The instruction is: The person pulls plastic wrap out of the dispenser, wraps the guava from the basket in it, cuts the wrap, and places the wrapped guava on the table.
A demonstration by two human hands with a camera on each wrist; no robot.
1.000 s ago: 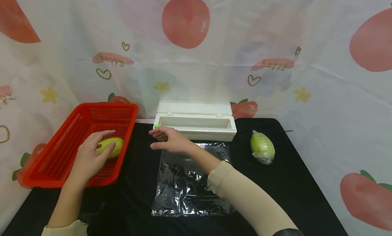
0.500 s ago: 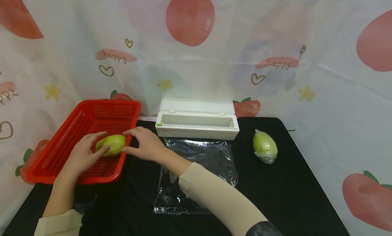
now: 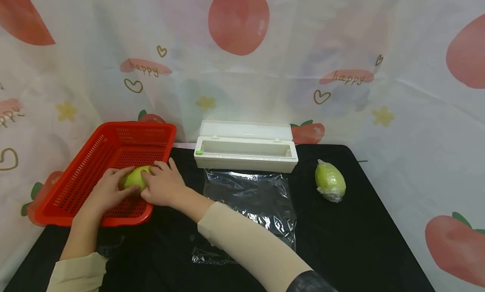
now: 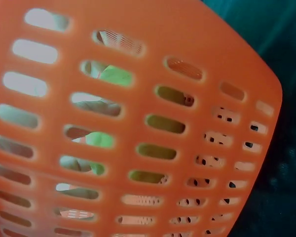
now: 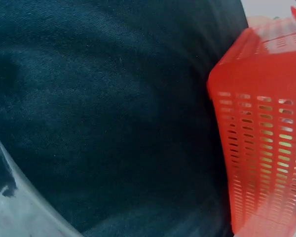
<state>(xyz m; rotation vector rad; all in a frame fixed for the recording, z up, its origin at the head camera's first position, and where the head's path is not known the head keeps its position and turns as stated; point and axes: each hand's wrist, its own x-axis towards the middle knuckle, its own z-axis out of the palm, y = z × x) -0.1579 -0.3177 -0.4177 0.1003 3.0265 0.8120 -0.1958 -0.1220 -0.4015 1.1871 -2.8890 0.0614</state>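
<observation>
A yellow-green fruit [image 3: 135, 178] sits inside the red slotted basket [image 3: 72, 178], near its right side. Fingers and thumb of my left hand [image 3: 104, 191] curl round it from the left. On the opposite side my right hand [image 3: 163, 184] reaches over the basket rim and holds the fruit, hiding much of its right end. In the left wrist view the basket wall [image 4: 153, 19] fills most of the picture, with green patches showing through the slots. The right wrist view has the basket's outer wall [image 5: 259, 79] at right; neither hand shows clearly there.
An open white cling-film box [image 3: 246, 162] stands at the back of the black table [image 3: 363, 241]. Before it lies a sheet of clear film [image 3: 250, 195], partly under my right sleeve. A film-wrapped yellow-green fruit [image 3: 330, 180] rests at right. A printed cloth hangs behind.
My right hand has moved left from in front of the white box to the fruit in the basket. My left hand has closed in on the fruit's left side.
</observation>
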